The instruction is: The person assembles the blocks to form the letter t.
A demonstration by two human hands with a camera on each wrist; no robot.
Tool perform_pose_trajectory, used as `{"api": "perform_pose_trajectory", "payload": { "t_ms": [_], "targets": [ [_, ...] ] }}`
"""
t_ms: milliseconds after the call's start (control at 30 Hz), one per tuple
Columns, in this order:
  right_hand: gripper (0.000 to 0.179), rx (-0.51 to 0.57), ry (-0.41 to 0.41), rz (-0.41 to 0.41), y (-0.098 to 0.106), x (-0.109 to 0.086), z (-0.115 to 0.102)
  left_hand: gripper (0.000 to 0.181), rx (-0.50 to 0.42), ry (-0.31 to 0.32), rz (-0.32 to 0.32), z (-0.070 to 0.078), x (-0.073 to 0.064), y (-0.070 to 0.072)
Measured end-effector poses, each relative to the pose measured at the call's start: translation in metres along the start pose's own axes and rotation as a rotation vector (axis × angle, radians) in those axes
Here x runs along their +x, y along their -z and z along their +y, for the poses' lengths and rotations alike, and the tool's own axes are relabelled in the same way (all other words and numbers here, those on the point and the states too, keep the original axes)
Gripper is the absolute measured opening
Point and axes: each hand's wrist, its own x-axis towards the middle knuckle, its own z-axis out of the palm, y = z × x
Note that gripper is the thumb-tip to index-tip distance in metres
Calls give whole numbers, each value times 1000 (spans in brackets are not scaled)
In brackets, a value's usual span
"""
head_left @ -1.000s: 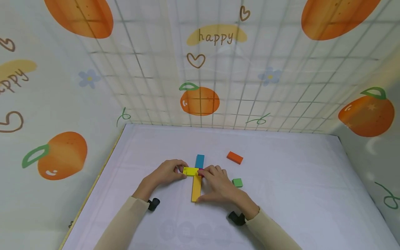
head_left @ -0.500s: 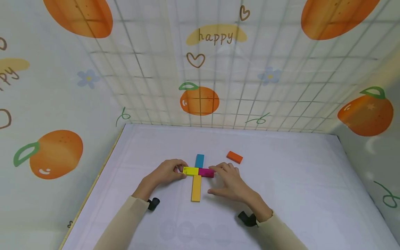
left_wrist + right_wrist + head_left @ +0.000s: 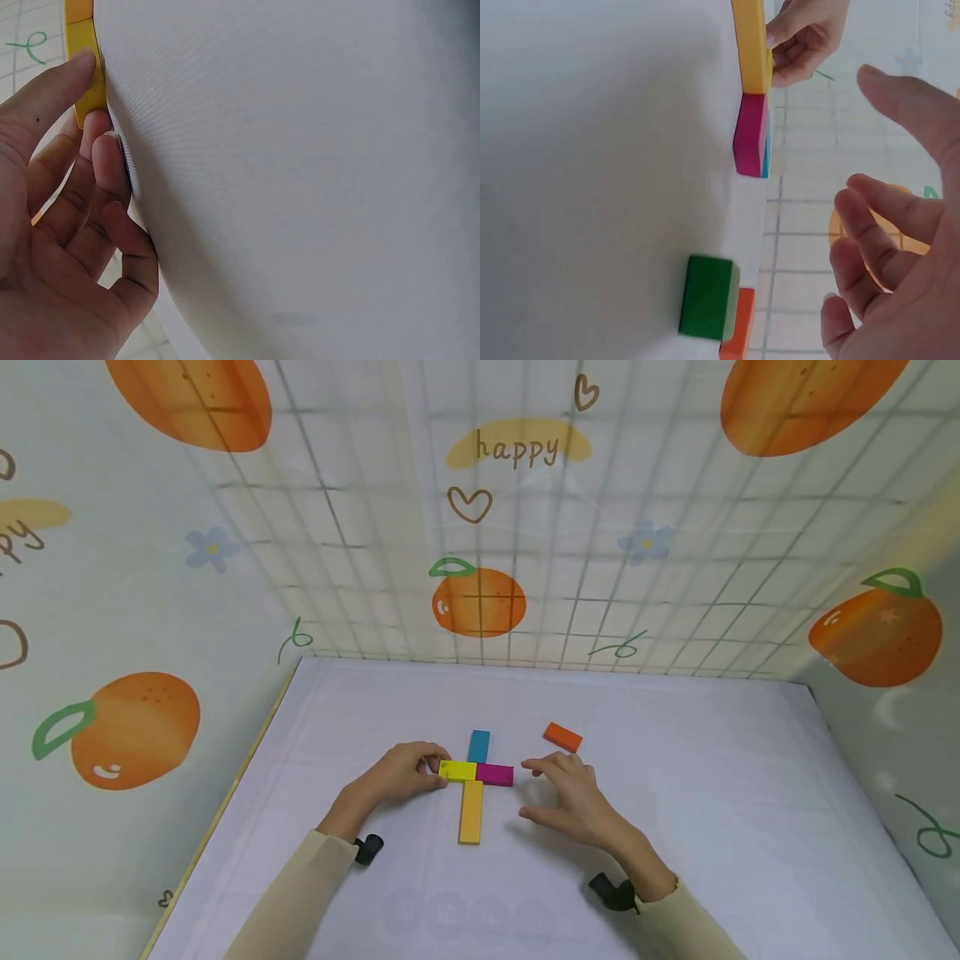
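Flat coloured blocks form a cross on the white table. My left hand (image 3: 408,772) pinches the left end of a bright yellow block (image 3: 459,771), the thumb lying on it in the left wrist view. End to end with that block lies a magenta block (image 3: 495,774). A blue block (image 3: 479,746) extends away behind them, and a longer orange-yellow block (image 3: 471,814) points toward me in front. My right hand (image 3: 573,802) is just right of the magenta block, fingers spread and holding nothing. It hides a green block (image 3: 707,298) in the head view; the right wrist view shows that one.
An orange block (image 3: 562,737) lies on the table (image 3: 712,760) behind my right hand. Curtains printed with oranges rise at the back and both sides. Each wrist carries a black camera, the right one (image 3: 613,892) close over the table.
My right hand has let go of the magenta block and moved right, uncovering it and covering the green block in the head view. My left hand stays at the yellow block.
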Motion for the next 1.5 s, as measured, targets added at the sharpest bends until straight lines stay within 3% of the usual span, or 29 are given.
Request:
{"api": "perform_pose_trajectory", "payload": {
  "t_ms": [300, 567, 967, 1500],
  "targets": [
    [54, 123, -25, 30, 10, -13, 17, 31, -11, -4, 2, 0, -1, 0],
    [47, 149, -38, 52, 18, -26, 36, 31, -26, -10, 3, 0, -1, 0],
    [45, 220, -122, 12, 22, -34, 58, 32, -21, -15, 2, 0, -1, 0],
    [40, 219, -125, -53, 20, -34, 67, 31, -26, -6, 0, 1, -1, 1]
  ]
}}
